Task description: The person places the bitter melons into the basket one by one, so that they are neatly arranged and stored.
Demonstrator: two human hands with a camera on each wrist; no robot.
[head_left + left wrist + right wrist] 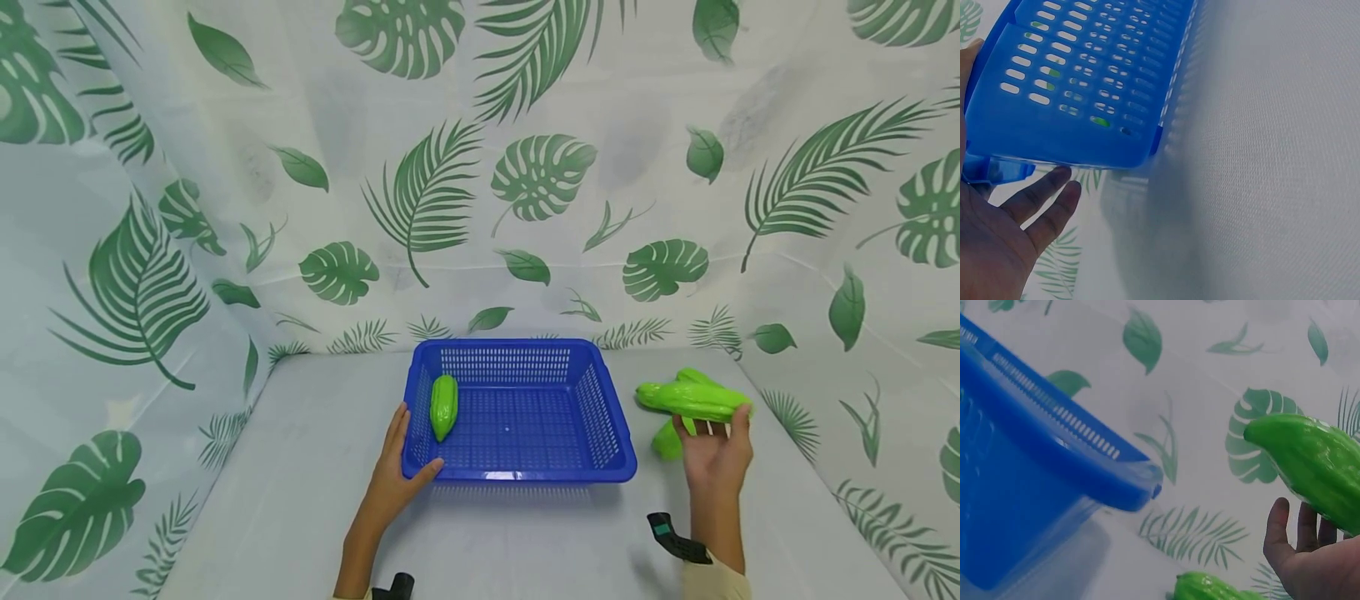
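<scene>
My right hand (712,458) holds a bright green, glossy, ridged bitter gourd (693,402) from below, above the right side of the table. In the right wrist view, the fingers lie under this gourd (1316,459), and its far part runs out of frame. Another gourd (693,377) shows partly behind it, and one more (666,442) lies below, partly hidden by the hand. At the front left corner of a blue plastic basket (517,476), my left hand (393,475) rests with straight fingers along the side and the thumb at the front rim. A gourd (444,407) lies inside the basket, by its left wall.
A pale cloth covers the table (300,500). White sheeting with green leaf prints (540,208) rises behind it and on both sides. The basket's perforated right wall (602,408) stands between its interior and the gourds on the right.
</scene>
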